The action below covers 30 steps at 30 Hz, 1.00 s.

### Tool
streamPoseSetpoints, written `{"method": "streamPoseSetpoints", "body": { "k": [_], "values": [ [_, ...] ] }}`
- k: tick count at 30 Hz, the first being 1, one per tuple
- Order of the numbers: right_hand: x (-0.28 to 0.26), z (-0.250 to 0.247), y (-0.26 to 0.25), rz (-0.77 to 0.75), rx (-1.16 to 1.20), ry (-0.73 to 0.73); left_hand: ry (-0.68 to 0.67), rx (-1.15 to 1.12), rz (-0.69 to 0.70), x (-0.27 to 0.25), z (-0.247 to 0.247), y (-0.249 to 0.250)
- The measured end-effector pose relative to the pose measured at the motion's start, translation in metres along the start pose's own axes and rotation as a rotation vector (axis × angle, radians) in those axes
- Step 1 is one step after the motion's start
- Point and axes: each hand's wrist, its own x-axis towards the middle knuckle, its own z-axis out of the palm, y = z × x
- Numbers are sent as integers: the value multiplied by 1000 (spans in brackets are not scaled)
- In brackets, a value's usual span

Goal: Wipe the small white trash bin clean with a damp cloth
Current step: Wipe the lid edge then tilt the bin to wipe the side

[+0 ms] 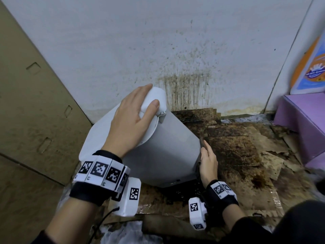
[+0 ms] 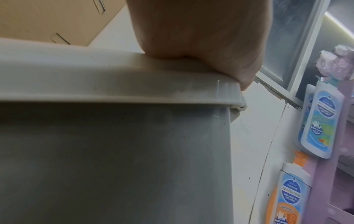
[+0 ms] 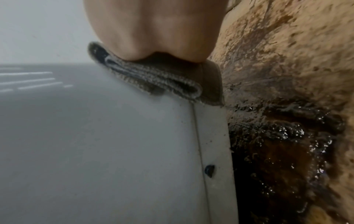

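On the stained floor (image 1: 233, 152), the tilted bin (image 1: 167, 152) is steadied by the left hand (image 1: 130, 118), its grip spread flat on the lid (image 1: 98, 138); the right hand (image 1: 208, 162) presses a folded cloth (image 3: 153, 78) to its side.

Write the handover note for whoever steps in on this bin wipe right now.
Left hand: rests on the lid, fingers over its far hinge end, holding the white trash bin tilted.
Right hand: presses the dark folded cloth against the bin's right side near the base.
Floor: wet, stained cardboard under and beside the bin; stained wall behind.
Done: cannot tell how much is wiped.
Left: specks show by the base seam and under the lid rim; keep wiping those, then the remaining sides.
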Motion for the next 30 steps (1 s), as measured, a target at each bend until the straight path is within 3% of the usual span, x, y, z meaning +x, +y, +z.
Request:
{"method": "streamPoseSetpoints", "body": {
  "k": [6,10,17,21,27,30],
  "values": [
    [-13,5,-15,6,36,60,15,1,-12,2,-4,-6],
    [-29,16,-45,-73,135,56,34,-32,-30,4,-8,-13],
    [-57,36,-130,-115,444,-224,23,-24,12,0,-3,-8],
    [-67,37,-173,-245,385,-319,13,-5,16,1,0,-4],
    [-66,25,-186,-367,246,-264,26,-171,-76,-2,7,19],
    [-62,14,-184,-395,213,-209,31,-251,-44,-3,15,29]
  ]
}}
